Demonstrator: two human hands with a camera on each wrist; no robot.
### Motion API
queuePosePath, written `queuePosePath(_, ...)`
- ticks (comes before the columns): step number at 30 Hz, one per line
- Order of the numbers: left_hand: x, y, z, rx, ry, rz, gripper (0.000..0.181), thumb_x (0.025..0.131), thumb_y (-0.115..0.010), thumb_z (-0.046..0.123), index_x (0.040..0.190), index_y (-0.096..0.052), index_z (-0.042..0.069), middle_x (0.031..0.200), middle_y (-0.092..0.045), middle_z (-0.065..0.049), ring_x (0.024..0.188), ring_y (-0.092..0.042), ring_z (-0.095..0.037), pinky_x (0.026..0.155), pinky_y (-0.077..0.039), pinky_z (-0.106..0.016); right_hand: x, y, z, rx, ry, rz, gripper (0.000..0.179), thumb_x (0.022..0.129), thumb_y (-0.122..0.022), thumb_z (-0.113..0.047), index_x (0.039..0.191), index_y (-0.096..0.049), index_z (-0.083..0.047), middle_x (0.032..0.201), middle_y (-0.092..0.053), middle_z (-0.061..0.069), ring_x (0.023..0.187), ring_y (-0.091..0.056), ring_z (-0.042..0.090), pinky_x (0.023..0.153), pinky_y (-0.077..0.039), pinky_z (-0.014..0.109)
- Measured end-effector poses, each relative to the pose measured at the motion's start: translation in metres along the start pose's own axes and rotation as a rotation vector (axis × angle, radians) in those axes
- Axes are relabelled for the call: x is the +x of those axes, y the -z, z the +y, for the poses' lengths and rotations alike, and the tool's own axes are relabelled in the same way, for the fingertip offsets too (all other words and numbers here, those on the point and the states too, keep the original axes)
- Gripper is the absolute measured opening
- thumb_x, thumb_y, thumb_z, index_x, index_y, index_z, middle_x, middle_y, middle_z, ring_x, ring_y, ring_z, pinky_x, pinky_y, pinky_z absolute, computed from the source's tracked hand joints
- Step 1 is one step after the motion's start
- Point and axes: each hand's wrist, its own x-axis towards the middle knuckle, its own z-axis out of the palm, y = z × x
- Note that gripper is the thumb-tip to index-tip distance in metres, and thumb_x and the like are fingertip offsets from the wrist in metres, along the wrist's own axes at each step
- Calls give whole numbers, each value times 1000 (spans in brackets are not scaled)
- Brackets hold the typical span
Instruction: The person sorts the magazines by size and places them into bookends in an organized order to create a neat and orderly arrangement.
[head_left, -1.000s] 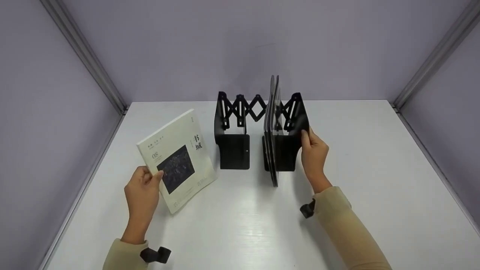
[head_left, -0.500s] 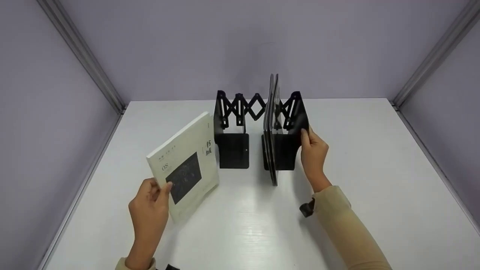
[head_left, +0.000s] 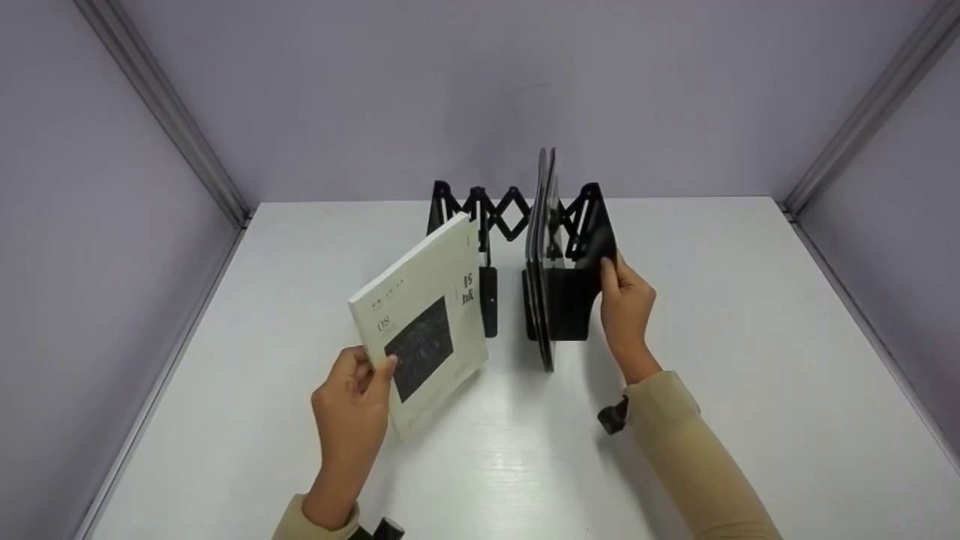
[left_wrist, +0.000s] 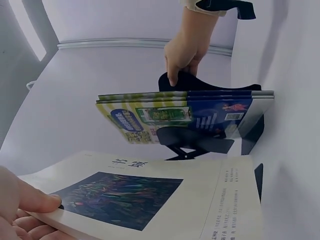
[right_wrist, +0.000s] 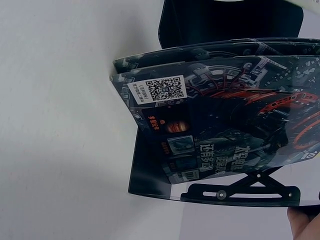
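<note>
My left hand (head_left: 352, 412) pinches a cream-coloured magazine (head_left: 469, 330) by its left edge, thumb on the front cover. A dark picture (left_wrist: 120, 200) and Chinese lettering show on that cover. Tilted, the magazine overlaps the left end of a black expandable book rack (head_left: 571, 307) in the head view. My right hand (head_left: 628, 307) holds the rack's right end plate, thumb on its front edge. Inside the rack, several thin magazines (head_left: 541, 285) stand upright near the right end. One outer cover (right_wrist: 215, 120) is dark with a QR code; another (left_wrist: 200, 115) is yellow and blue.
The rack's crisscross back (head_left: 513, 214) spans between its two end plates. A white tabletop (head_left: 750, 337) lies beneath, bounded by a pale back wall (head_left: 360, 97) and side walls. A small black camera (head_left: 613, 418) sits on the right wrist.
My left hand has carried the cream magazine rightward, from left of the rack to overlapping its left end, turning it slightly on the way. The right hand stays at the rack's right end.
</note>
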Motion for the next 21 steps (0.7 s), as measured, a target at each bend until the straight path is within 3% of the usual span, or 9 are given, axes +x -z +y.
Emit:
queuePosePath(4,3,-16,1,-32,-16,-9,18,90,-70,-1,103,-63,-10,101,-74,-25,86,-76,-33,69,-64,-39,-1,-1,0,-9,-11,-4,25,97,-59,-2,120,-64,8,122,-65,23,58,-45,-6,59,-37,6)
queuePosePath(6,5,-24,1,-47,-16,-19,17,90,-70,-1,103,-63,-10,100,-75,-25,86,-76,-33,68,-65,-38,-2,-2,1,-18,-18,-3,25,97,-59,-2,121,-64,7,122,-65,22,70,-60,-2,63,-40,3)
queuePosePath(8,7,-32,2,-55,-22,-30,17,90,-69,-1,103,-62,-9,101,-75,-25,86,-76,-32,68,-65,-38,-2,-3,1,-21,-20,-1,26,98,-59,-2,121,-63,8,123,-65,22,82,-70,13,67,-43,2)
queuePosePath(11,11,-43,3,-65,-36,-29,16,90,-69,-1,102,-62,-9,101,-74,-24,87,-76,-30,68,-65,-37,-2,-6,0,-22,-15,-6,27,98,-59,-2,122,-63,7,124,-64,22,105,-69,25,73,-45,1)
queuePosePath(12,12,-46,3,-67,-42,-26,16,90,-69,-1,101,-62,-9,101,-74,-24,87,-76,-30,68,-65,-37,-3,-6,0,-18,-11,-9,27,98,-59,-2,122,-63,8,125,-64,22,98,-71,25,72,-45,1)
queuePosePath(14,14,-52,5,-75,-42,-12,15,90,-70,-1,100,-63,-9,100,-75,-24,87,-76,-29,69,-65,-37,-3,-7,0,-5,-9,-11,26,98,-59,-2,122,-63,7,125,-64,22,83,-69,12,68,-43,3)
queuePosePath(16,16,-59,5,-88,-46,4,14,89,-70,-1,99,-63,-9,99,-75,-24,87,-76,-29,69,-65,-37,-4,-8,-1,2,-6,-11,26,98,-59,-2,121,-64,7,124,-64,22,66,-55,1,62,-39,6)
queuePosePath(18,17,-66,6,-94,-56,21,13,89,-70,-1,98,-63,-8,98,-75,-24,85,-76,-28,66,-64,-35,-5,-8,-2,10,-4,-8,25,97,-59,-2,121,-64,8,124,-64,23,59,-44,-4,60,-37,8)
queuePosePath(21,20,-77,7,-98,-75,45,10,90,-69,-1,95,-63,-7,92,-76,-22,71,-72,-21,56,-57,-25,-6,-8,-2,8,-6,-5,26,97,-59,-2,121,-64,8,124,-64,23,57,-40,-3,59,-35,9)
